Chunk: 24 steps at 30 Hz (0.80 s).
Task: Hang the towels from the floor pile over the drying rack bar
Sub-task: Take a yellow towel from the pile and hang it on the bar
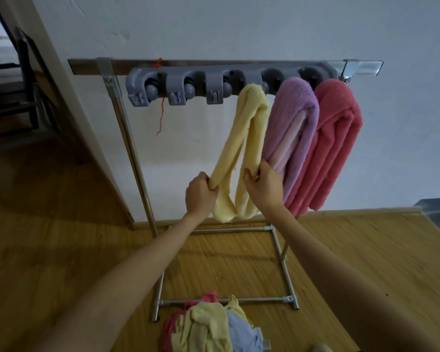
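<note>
Wooden floor (61,250) carries metal rack base (224,299) and towel pile (211,326), pile well below fingers (208,182), overlapping base's front bar.

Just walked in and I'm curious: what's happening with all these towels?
A person is hanging towels on a drying rack. Both hands grip the two hanging ends of a yellow towel draped over the top: the left hand on one end, the right hand on the other. A purple towel and a pink towel already hang beside it. More towels wait in a floor pile.
</note>
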{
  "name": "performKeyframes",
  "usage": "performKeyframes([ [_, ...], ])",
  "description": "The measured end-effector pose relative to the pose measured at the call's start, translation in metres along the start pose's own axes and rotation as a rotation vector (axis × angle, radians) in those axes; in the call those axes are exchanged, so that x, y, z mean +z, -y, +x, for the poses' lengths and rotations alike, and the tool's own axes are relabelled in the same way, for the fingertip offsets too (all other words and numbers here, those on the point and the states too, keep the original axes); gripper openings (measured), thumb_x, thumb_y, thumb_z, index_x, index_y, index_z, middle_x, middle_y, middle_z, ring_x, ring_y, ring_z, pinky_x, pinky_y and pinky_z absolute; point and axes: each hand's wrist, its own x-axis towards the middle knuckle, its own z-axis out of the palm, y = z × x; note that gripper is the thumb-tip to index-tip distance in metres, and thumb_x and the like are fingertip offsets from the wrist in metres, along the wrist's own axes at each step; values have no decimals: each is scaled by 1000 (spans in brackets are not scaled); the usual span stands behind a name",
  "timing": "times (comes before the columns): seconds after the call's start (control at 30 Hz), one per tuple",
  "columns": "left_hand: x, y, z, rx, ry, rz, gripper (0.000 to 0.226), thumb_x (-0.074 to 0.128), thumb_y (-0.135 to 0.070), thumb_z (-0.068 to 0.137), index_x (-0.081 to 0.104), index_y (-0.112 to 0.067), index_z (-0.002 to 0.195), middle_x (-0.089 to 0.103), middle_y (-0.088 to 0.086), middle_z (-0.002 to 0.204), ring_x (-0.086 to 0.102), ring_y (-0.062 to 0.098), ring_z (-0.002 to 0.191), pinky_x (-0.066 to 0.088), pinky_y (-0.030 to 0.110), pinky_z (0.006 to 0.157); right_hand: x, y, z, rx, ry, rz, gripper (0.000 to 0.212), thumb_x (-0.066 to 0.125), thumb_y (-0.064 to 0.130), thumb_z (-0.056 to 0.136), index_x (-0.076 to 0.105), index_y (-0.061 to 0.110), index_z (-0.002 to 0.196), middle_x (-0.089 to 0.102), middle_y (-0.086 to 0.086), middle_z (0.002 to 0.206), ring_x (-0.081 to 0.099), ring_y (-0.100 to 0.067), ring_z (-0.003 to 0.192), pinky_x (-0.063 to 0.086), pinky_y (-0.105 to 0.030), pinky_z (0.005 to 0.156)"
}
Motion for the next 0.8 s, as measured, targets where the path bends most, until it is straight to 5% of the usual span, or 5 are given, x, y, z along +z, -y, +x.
performKeyframes([
  [0.3, -19, 21, 11, 41, -170, 78, 25, 70, -20, 85, 55, -1, 89, 61, 12, 85, 60, 24, 70, 47, 29, 54, 17, -4, -21, 147, 65, 146, 30, 57, 6, 86, 43, -2, 111, 57, -9, 71, 55, -23, 60, 44, -29, 55],
  [0.4, -16, 20, 6, 79, -143, 106, 22, 69, -19, 84, 55, -2, 88, 61, 12, 83, 60, 25, 67, 49, 32, 53, 26, -10, -18, 239, 119, 294, 22, 59, 6, 84, 55, -1, 104, 59, -9, 68, 59, -20, 60, 50, -20, 57],
  [0.5, -12, 19, 0, 106, -132, 96, 21, 68, -18, 84, 55, -2, 86, 59, 8, 80, 55, 20, 63, 42, 28, 51, 32, -13, -15, 352, 278, 512, 14, 51, 0, 89, 59, -6, 97, 65, -20, 86, 66, -31, 80, 60, -42, 66],
  [0.67, -4, 27, -6, 193, -14, 7, 18, 64, -21, 87, 53, -6, 84, 54, 2, 75, 52, 17, 62, 40, 20, 53, 39, -12, -13, 446, 398, 575, 11, 44, 0, 93, 55, -2, 95, 55, -1, 72, 57, -12, 65, 53, -22, 49],
  [0.8, 6, 39, -18, 289, 74, 63, 16, 62, -23, 88, 55, -8, 87, 52, 0, 78, 51, 15, 65, 41, 20, 57, 48, -24, -17, 434, 349, 448, 15, 46, 7, 93, 57, -1, 87, 55, -2, 67, 55, -14, 60, 49, -23, 50],
])
